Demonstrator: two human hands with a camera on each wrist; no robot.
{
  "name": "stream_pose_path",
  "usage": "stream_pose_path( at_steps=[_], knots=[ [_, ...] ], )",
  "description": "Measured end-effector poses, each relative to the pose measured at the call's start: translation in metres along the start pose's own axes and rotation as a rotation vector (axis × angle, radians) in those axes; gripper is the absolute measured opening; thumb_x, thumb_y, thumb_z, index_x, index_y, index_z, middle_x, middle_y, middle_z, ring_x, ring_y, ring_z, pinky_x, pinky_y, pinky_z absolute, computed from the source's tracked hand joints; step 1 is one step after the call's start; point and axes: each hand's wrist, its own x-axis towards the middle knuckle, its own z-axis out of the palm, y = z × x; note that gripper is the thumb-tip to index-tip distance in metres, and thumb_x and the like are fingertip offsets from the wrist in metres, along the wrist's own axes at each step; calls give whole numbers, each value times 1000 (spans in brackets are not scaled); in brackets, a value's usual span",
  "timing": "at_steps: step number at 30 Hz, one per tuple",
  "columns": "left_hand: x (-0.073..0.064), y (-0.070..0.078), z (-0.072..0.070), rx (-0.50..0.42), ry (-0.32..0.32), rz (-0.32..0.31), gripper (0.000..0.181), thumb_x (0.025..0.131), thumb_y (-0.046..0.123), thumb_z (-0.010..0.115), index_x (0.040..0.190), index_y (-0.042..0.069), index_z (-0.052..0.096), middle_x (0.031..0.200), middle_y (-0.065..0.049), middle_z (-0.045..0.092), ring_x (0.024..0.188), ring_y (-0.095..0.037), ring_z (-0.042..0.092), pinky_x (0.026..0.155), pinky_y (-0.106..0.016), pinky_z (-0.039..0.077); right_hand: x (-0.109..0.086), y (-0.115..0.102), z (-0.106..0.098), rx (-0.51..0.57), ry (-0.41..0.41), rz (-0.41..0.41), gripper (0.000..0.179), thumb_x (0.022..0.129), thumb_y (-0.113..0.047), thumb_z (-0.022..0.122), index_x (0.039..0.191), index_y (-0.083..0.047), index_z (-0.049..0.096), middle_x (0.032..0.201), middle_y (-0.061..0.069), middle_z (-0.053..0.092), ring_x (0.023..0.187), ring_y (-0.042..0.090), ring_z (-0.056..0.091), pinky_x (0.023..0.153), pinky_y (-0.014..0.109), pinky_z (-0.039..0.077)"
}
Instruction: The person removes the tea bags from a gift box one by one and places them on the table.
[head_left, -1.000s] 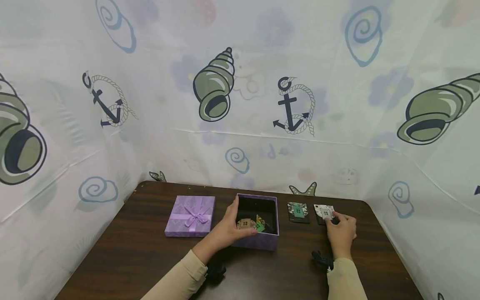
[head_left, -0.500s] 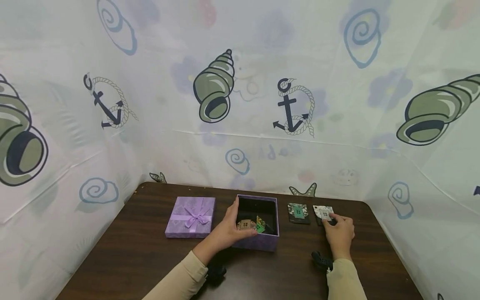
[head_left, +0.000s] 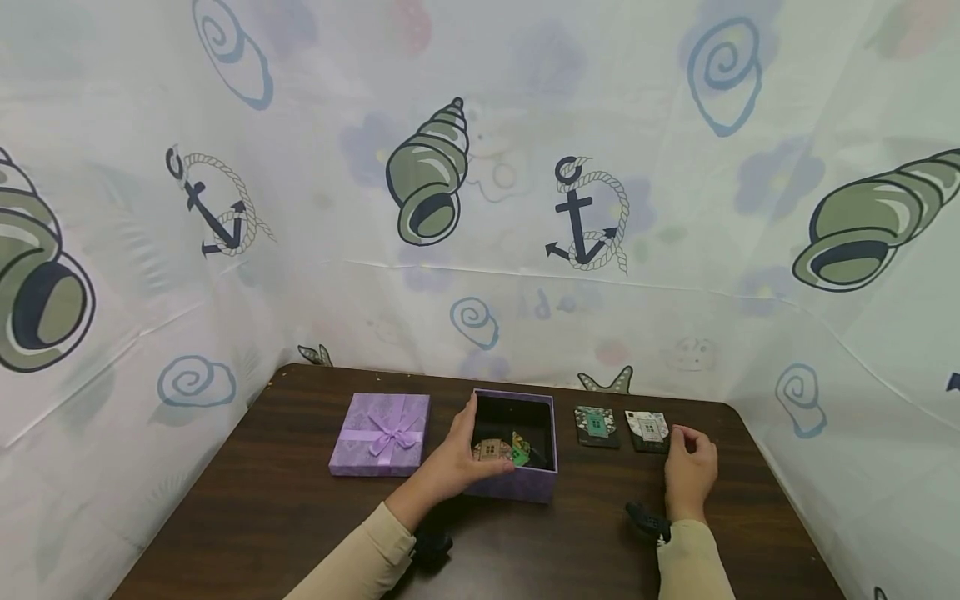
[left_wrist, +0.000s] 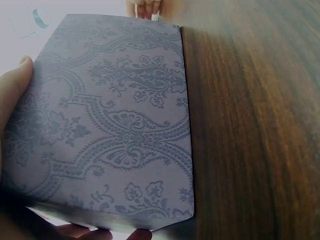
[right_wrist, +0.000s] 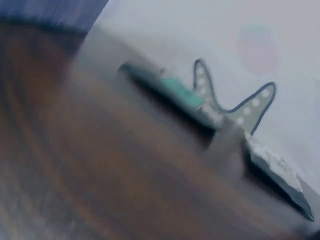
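My left hand (head_left: 462, 461) grips the near left corner of a purple patterned gift box (head_left: 517, 483). In the left wrist view its thumb (left_wrist: 19, 82) lies along the box's edge and its fingertips curl under the lower side. Inside the box are a brown house-printed piece (head_left: 492, 449) and a green-yellow one (head_left: 521, 448), partly hidden by the thumb. Just right of a flat black packet with a white house print (head_left: 649, 427), my right hand (head_left: 690, 472) hovers with loosely bent fingers, holding nothing. A similar packet with a teal house (head_left: 597, 424) lies to its left.
The purple lid (head_left: 367, 458) with a ribbon bow lies left of the box. Beneath everything is a dark wooden table (head_left: 247, 517), and a printed cloth (head_left: 517, 325) hangs right behind its far edge. Both wrists carry black devices.
The right hand has let go of the white-printed packet and moved slightly right, off it. That packet shifted a little left earlier. The left hand and box have stayed in place.
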Motion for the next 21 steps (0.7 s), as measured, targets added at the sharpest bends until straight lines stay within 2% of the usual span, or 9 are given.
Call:
stream_pose_path(
  at_steps=[2, 4, 8, 12, 14, 16, 19, 21],
  knots=[
    [0, 0, 0, 3, 2, 0, 137, 84, 61, 90, 176, 34, -8, 185, -12, 0, 168, -42, 16, 128, -72, 27, 0, -2, -2, 141, 46, 59, 30, 112, -23, 62, 122, 3, 72, 112, 2, 64, 101, 8, 55, 86, 20, 44],
    [-1, 0, 0, 4, 3, -1, 138, 83, 63, 90, 176, 34, -8, 185, -12, 1, 168, -42, 17, 128, -72, 27, -1, -4, -4, 246, 70, 93, 29, 112, -22, 61, 123, 3, 70, 109, 0, 64, 97, 5, 56, 81, 13, 45],
    [-1, 0, -1, -2, 4, 0, 138, 83, 61, 91, 176, 33, -7, 185, -12, 1, 168, -42, 18, 128, -72, 27, -1, -4, -4, 362, 105, 106, 27, 112, -19, 62, 121, 5, 69, 104, 5, 64, 91, 12, 56, 75, 15, 46],
    [-2, 0, -1, 3, 4, -5, 138, 83, 62, 90, 176, 33, -7, 185, -12, 1, 168, -42, 19, 128, -71, 28, 0, -2, -2, 430, 140, 106, 24, 111, -18, 63, 119, 3, 70, 106, 0, 69, 93, 13, 56, 77, 19, 43],
    [-2, 0, -2, 6, 2, -9, 139, 82, 63, 90, 176, 33, -7, 185, -12, 2, 167, -42, 19, 128, -71, 29, 0, -1, -1, 451, 137, 107, 22, 111, -18, 63, 119, 1, 70, 105, -6, 70, 89, 9, 53, 75, 18, 42],
    [-2, 1, -2, 7, 2, -6, 139, 82, 63, 91, 176, 32, -7, 185, -13, 2, 167, -43, 21, 127, -71, 30, -1, -2, 0, 495, 118, 114, 19, 111, -17, 63, 118, -1, 71, 90, -7, 67, 75, 8, 51, 64, 18, 41],
    [-1, 1, -2, 5, -1, -5, 140, 82, 62, 91, 176, 33, -8, 185, -12, 3, 167, -43, 21, 127, -71, 31, -6, -9, 1, 541, 73, 99, 17, 111, -18, 63, 116, -3, 70, 71, -9, 54, 54, 5, 39, 49, 18, 33],
    [-1, 2, -1, 3, -2, -3, 139, 82, 62, 91, 176, 33, -8, 185, -12, 3, 167, -43, 21, 127, -71, 31, -11, -19, 2, 556, 34, 69, 19, 111, -18, 64, 116, -1, 70, 63, -8, 46, 46, 4, 35, 44, 19, 30]
  ],
)
